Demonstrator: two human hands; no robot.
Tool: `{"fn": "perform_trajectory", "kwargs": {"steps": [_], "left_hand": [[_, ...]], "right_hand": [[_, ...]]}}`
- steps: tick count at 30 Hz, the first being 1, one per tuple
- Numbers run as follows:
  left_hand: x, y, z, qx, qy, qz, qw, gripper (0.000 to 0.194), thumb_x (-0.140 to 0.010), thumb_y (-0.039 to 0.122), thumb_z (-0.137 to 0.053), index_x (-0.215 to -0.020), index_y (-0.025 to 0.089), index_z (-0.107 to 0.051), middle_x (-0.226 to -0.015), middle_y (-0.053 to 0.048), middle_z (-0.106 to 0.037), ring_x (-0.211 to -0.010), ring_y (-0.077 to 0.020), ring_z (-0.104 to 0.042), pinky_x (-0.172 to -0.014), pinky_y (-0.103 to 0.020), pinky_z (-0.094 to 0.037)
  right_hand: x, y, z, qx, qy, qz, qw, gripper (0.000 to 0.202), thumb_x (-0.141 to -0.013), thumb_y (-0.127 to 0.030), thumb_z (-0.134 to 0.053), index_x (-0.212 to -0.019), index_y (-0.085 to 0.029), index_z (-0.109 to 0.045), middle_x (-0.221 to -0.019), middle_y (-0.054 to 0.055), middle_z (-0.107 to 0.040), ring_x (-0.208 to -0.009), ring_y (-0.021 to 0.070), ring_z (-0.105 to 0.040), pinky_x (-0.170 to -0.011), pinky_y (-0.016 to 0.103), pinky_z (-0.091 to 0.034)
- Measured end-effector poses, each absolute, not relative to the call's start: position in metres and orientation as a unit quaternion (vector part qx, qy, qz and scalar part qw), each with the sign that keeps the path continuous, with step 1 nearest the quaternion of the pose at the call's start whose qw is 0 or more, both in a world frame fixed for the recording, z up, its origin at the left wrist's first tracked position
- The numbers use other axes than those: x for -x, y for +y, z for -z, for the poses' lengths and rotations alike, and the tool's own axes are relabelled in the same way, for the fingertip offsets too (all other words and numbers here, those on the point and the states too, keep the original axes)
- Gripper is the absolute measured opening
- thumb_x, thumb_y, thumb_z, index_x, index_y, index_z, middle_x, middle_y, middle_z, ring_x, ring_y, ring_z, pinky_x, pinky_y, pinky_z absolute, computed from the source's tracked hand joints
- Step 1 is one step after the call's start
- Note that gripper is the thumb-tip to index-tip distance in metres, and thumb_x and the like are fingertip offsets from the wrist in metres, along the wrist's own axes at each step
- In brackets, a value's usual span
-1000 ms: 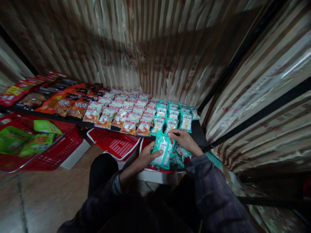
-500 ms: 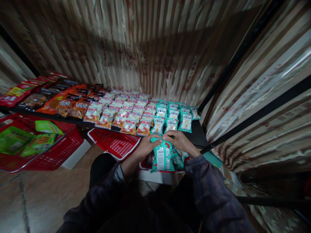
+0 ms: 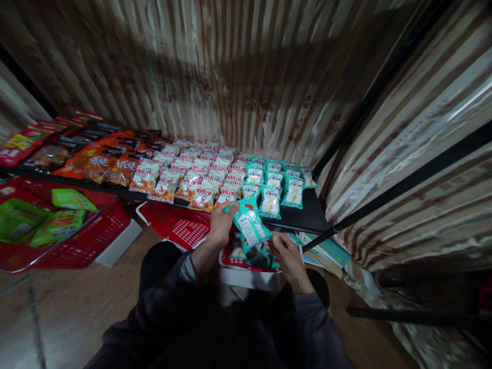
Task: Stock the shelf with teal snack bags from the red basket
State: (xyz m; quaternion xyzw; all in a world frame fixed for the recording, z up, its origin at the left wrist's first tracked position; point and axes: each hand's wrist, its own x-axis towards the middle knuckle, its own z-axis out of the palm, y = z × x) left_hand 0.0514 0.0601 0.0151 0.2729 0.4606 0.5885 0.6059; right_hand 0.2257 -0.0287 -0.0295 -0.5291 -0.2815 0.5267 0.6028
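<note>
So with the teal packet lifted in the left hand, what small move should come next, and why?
Probably set the teal snack packet into the front of the teal rows on the black shelf. The left hand holds it just before that edge, while the right hand is down at the red basket of more packets.

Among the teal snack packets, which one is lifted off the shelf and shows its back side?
The teal packet held in the left hand: its white printed back faces up, tilted above the basket; the others lie flat, fronts up.
</note>
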Motion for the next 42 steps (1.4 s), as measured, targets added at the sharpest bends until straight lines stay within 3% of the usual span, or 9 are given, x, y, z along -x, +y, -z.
{"fn": "perform_trajectory", "kwargs": {"steps": [8, 15, 22, 30, 34, 42], "left_hand": [[-0.054, 0.059, -0.015, -0.268, 0.459, -0.597, 0.600, 0.042, -0.053, 0.038, -0.081, -0.083, 0.015, -0.065, -0.064, 0.004, -0.064, -0.058, -0.0107, -0.056, -0.061, -0.024, -0.046], [-0.039, 0.060, -0.038, -0.386, 0.440, -0.500, 0.638, 0.037, -0.044, 0.036, -0.088, -0.070, 0.015, -0.072, -0.065, 0.000, -0.069, -0.059, -0.0122, -0.058, -0.060, -0.023, -0.045], [-0.042, 0.067, -0.030, -0.439, 0.476, -0.481, 0.591, 0.027, -0.052, 0.038, -0.084, -0.062, 0.016, -0.072, -0.056, 0.003, -0.064, -0.051, -0.0106, -0.052, -0.052, -0.022, -0.040], [-0.050, 0.079, -0.030, -0.441, 0.508, -0.489, 0.556, 0.017, -0.057, 0.030, -0.079, -0.055, 0.017, -0.069, -0.049, 0.005, -0.058, -0.046, -0.0085, -0.046, -0.046, -0.020, -0.034], [-0.051, 0.083, -0.032, -0.435, 0.504, -0.491, 0.562, 0.016, -0.058, 0.029, -0.079, -0.056, 0.016, -0.069, -0.050, 0.004, -0.059, -0.045, -0.0087, -0.046, -0.047, -0.021, -0.035], [-0.051, 0.087, -0.030, -0.429, 0.497, -0.497, 0.568, 0.014, -0.058, 0.027, -0.079, -0.060, 0.016, -0.071, -0.053, 0.002, -0.063, -0.048, -0.0101, -0.051, -0.050, -0.022, -0.038]], "right_hand": [[-0.212, -0.024, 0.031, 0.501, -0.222, -0.525, 0.651, 0.043, -0.046, -0.042, -0.093, -0.076, -0.022, -0.068, -0.060, -0.006, -0.063, -0.054, 0.0086, -0.057, -0.055, 0.022, -0.050], [-0.221, -0.027, 0.045, 0.508, -0.214, -0.498, 0.669, 0.041, -0.050, -0.038, -0.090, -0.082, -0.022, -0.070, -0.063, -0.005, -0.065, -0.051, 0.0091, -0.056, -0.052, 0.024, -0.049], [-0.222, -0.032, 0.050, 0.534, -0.229, -0.468, 0.666, 0.041, -0.053, -0.039, -0.088, -0.087, -0.022, -0.071, -0.071, -0.003, -0.068, -0.055, 0.0108, -0.058, -0.052, 0.025, -0.050], [-0.213, -0.037, 0.036, 0.503, -0.217, -0.497, 0.673, 0.036, -0.057, -0.044, -0.087, -0.074, -0.023, -0.064, -0.069, -0.005, -0.063, -0.060, 0.0100, -0.059, -0.058, 0.023, -0.054], [-0.208, -0.040, 0.031, 0.488, -0.234, -0.534, 0.650, 0.038, -0.056, -0.044, -0.089, -0.077, -0.023, -0.066, -0.075, -0.002, -0.067, -0.065, 0.0115, -0.062, -0.062, 0.025, -0.056], [-0.204, -0.039, 0.029, 0.499, -0.252, -0.519, 0.646, 0.039, -0.058, -0.046, -0.086, -0.083, -0.023, -0.066, -0.066, -0.005, -0.063, -0.057, 0.0100, -0.058, -0.055, 0.022, -0.053]]}}
